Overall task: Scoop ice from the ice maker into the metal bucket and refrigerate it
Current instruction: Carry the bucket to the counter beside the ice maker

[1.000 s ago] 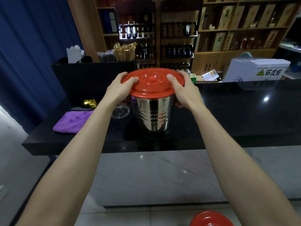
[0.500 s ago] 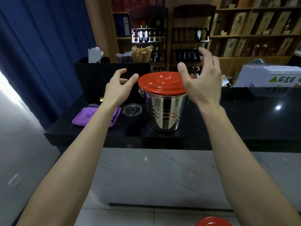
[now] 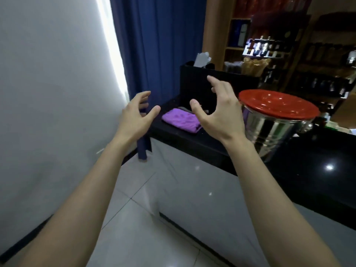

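- Head view: your left hand (image 3: 134, 117) is raised in the air, fingers spread and loosely bent, holding nothing.
- Your right hand (image 3: 221, 116) is likewise spread and empty, just left of the metal bucket (image 3: 273, 132); contact cannot be confirmed.
- The metal bucket stands upright on the black surface (image 3: 308, 170), with the red lid (image 3: 277, 104) seated on top.
- A purple cloth (image 3: 181, 120) lies on the surface, left of the bucket.
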The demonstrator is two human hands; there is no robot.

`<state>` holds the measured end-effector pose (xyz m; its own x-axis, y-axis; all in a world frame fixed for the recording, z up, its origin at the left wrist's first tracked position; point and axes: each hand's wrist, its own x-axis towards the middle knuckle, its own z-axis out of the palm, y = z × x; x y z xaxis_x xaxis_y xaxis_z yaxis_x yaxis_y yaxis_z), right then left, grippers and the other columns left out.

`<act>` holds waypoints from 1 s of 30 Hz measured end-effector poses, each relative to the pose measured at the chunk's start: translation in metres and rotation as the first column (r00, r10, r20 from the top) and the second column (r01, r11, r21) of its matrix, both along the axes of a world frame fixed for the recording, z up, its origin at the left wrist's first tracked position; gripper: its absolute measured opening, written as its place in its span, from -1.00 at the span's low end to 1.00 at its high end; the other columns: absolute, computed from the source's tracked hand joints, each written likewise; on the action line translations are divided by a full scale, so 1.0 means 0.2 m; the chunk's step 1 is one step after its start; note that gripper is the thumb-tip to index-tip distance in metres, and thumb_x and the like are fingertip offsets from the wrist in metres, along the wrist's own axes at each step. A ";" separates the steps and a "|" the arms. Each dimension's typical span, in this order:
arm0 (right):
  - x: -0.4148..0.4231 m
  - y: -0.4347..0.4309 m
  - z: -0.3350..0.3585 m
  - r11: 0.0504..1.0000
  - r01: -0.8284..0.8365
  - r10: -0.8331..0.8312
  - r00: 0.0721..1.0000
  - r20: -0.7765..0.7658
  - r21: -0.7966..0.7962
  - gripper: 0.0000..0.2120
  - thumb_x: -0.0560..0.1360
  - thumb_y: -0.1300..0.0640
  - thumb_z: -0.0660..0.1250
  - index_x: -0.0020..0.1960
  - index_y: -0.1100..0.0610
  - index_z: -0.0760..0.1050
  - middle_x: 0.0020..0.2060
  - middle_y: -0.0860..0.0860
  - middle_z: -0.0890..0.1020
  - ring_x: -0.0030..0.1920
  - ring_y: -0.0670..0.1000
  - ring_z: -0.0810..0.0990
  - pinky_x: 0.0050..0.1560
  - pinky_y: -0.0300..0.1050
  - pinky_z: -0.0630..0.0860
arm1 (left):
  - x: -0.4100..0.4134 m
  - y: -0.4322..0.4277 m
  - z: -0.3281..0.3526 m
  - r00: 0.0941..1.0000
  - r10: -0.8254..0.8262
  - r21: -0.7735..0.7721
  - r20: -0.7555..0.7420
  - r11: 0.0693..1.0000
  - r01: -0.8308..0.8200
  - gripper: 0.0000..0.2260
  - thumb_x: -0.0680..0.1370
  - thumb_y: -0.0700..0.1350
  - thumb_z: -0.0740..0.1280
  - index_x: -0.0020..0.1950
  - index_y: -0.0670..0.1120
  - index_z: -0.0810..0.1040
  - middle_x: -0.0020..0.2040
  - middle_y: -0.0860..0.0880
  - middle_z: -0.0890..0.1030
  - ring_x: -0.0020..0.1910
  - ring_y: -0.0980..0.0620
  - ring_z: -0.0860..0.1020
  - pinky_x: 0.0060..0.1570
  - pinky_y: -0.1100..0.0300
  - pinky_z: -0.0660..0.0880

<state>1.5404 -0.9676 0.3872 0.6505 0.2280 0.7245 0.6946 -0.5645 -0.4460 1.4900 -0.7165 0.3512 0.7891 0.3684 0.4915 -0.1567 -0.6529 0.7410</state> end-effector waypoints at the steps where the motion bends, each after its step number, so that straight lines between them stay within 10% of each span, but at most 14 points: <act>1: -0.03 0.05 -0.04 0.999 -0.053 0.053 0.998 -0.019 -0.001 -0.30 0.57 -0.23 0.41 0.59 0.07 0.39 0.40 -0.02 0.51 0.34 -0.05 0.54 0.29 -0.17 0.51 | -0.10 0.05 -0.03 0.999 0.049 -0.006 -0.009 0.999 -0.049 -0.47 0.64 0.09 0.48 0.60 0.07 0.46 0.49 0.09 0.56 0.38 0.11 0.58 0.31 0.12 0.57; 12: -0.88 0.76 -0.49 0.760 -0.642 0.603 0.753 -0.262 -0.098 -0.25 0.55 -0.35 0.37 0.62 -0.04 0.31 0.47 -0.16 0.44 0.42 -0.11 0.49 0.34 -0.07 0.53 | -1.67 0.33 -0.37 0.783 0.591 -0.049 -0.194 0.791 -0.610 -0.49 0.65 0.01 0.47 0.59 0.01 0.45 0.49 0.08 0.55 0.37 0.09 0.58 0.32 -0.02 0.60; 18: -1.47 1.01 -0.59 0.573 -0.811 0.745 0.576 -0.335 -0.120 -0.24 0.54 -0.38 0.37 0.62 -0.05 0.31 0.45 -0.14 0.46 0.43 -0.08 0.48 0.33 0.04 0.55 | -2.49 0.34 -0.42 0.601 0.780 -0.050 -0.175 0.603 -0.796 -0.49 0.64 -0.05 0.49 0.57 -0.04 0.48 0.48 0.02 0.57 0.35 0.08 0.58 0.20 0.22 0.57; 24: -2.23 1.13 -0.66 0.422 -0.901 0.833 0.430 -0.349 -0.104 -0.25 0.55 -0.34 0.39 0.63 -0.08 0.28 0.45 -0.16 0.45 0.44 -0.10 0.46 0.24 -0.03 0.55 | -3.33 0.22 -0.46 0.499 0.851 -0.131 -0.163 0.482 -0.866 -0.53 0.63 -0.10 0.50 0.53 -0.01 0.51 0.45 -0.01 0.59 0.39 0.03 0.58 0.37 -0.08 0.60; 30: -2.98 1.19 -0.65 0.292 -0.956 0.886 0.282 -0.367 -0.030 -0.25 0.54 -0.35 0.37 0.62 -0.06 0.29 0.48 -0.11 0.45 0.44 -0.09 0.45 0.32 -0.07 0.47 | -4.08 0.06 -0.43 0.430 0.885 -0.061 -0.176 0.427 -0.902 -0.59 0.65 -0.06 0.49 0.49 0.02 0.53 0.33 0.11 0.62 0.28 0.15 0.61 0.28 0.05 0.63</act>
